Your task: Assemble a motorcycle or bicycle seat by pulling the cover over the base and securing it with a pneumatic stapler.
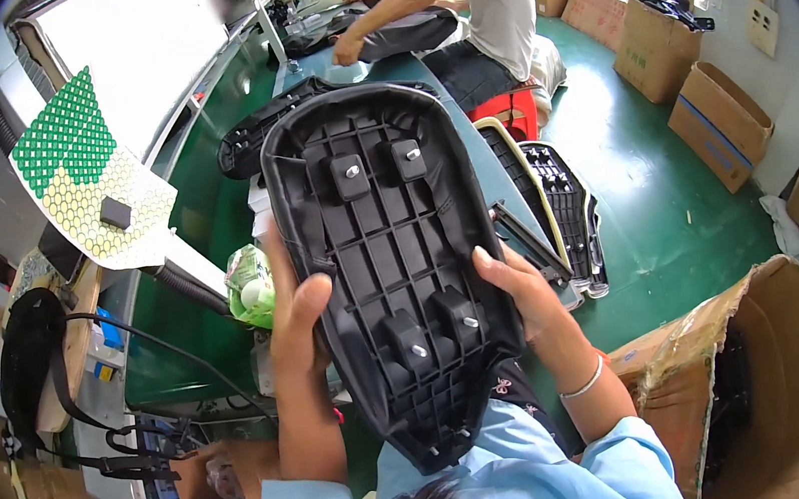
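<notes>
A black padded seat (380, 242) is held up in front of me, its ribbed plastic underside facing me. Black covering wraps over its rim, and blocks with metal bolts stand out of the base. My left hand (294, 309) grips the left edge, thumb on the rim. On the opposite edge my right hand (517, 284) holds on in the same way, with a bracelet on that wrist. The fingers of both hands are mostly hidden behind the seat. Just beyond it, another black seat (249, 138) lies on the workbench.
A large open carton (672, 365) stands close at my right. Several ribbed seat bases (566, 212) lean beside the workbench (465, 130). At left are a green-patterned panel (66, 132) and a green bag (251, 287). Ahead, a co-worker (494, 5) handles black material at the bench.
</notes>
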The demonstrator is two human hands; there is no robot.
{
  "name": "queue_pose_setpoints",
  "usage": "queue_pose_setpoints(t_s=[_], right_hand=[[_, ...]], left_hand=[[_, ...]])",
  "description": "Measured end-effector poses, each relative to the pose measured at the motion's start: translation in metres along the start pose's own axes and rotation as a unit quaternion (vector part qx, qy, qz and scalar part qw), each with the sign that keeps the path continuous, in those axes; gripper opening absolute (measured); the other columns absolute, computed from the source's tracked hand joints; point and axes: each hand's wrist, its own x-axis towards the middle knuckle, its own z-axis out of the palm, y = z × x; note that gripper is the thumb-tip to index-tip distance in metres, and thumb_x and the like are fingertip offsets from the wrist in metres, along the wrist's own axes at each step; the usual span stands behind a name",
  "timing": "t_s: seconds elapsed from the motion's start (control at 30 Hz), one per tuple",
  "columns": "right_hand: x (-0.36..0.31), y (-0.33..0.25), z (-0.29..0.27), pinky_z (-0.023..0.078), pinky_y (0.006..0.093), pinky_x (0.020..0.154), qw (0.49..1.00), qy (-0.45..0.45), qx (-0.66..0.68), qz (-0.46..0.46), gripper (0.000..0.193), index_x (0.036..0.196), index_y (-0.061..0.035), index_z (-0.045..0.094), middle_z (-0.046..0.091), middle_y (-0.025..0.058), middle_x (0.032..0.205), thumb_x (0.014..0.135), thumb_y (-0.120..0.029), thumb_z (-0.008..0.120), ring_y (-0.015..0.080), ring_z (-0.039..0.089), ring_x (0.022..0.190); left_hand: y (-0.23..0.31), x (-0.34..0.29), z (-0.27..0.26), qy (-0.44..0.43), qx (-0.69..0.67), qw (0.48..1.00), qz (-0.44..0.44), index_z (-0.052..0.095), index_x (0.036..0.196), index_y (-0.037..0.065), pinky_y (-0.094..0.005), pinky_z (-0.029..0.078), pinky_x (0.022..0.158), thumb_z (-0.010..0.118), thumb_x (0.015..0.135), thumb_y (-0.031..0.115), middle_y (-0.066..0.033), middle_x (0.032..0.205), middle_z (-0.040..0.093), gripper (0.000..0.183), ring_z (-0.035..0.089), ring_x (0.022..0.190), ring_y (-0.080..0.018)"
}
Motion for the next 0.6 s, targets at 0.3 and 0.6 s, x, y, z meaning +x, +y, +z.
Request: queue_pose_setpoints(t_s=[0.3, 0.6], right_hand=[[0.011, 0.047, -0.02, 0.031, 0.0353, 0.105, 0.84, -0.009, -0.511, -0.186, 0.052, 0.135, -0.0029, 0.039, 0.046, 0.016, 0.134, 0.094, -0.033, 0.051, 0.0276, 0.04, 0.127], [0.036, 0.033, -0.102, 0.049, 0.0438, 0.075, 0.459, 0.095, -0.883, -0.035, 0.074, 0.136, -0.0072, 0.037, 0.059, 0.0209, 0.1, 0.078, -0.041, 0.069, 0.0349, 0.06, 0.092]], left_hand=[[-0.016, -0.007, -0.081, 0.045, -0.016, 0.977, -0.21, 0.04, 0.137, 0.003, -0.0311, 0.043, 0.094, 0.057, 0.068, 0.016, -0.0115, 0.121, 0.053, 0.072, 0.054, 0.108, -0.0207], [0.015, 0.025, -0.067, -0.047, 0.079, 0.973, -0.213, 0.038, 0.14, 0.004, -0.026, 0.034, 0.1, 0.055, 0.071, 0.014, -0.0121, 0.132, 0.047, 0.072, 0.046, 0.118, -0.0185]])
